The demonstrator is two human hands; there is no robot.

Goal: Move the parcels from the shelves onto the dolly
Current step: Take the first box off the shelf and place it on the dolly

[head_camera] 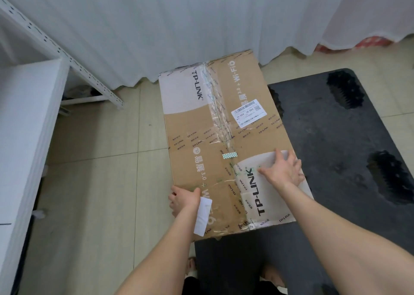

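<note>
The cardboard parcel (224, 138) filled the centre of the frame, its long side running from the upper middle down toward the lower middle. It was a flat brown box printed with TP-LINK lettering, sealed along its middle seam with clear tape. A white shipping label (248, 113) was stuck right of that seam. Its right part lay over the left edge of the black dolly (336, 151), which took up the right of the frame, while its upper left part hung over the tiled floor (94, 182). Whether the box rested fully on the dolly or was partly lifted could not be told.

The left hand (183, 199) gripped the box's left edge near its lower corner, with the thumb on top and the fingers curled down over the side. A white slip (202, 216) lay against that wrist on the box top; whether it was stuck to the cardboard was unclear. The right hand (283, 171) lay flat on the top face toward the lower right corner, fingers spread and straight — pressing on a white printed patch.

Two dark oval recesses showed in the dolly's surface at the right. A white curtain (179, 26) hung across the top of the frame, touching the floor behind the parcel. In the upper left stood a white perforated shelf upright (67, 57), with a white shelf board (24, 126) below it at the left edge — well apart from the box.
</note>
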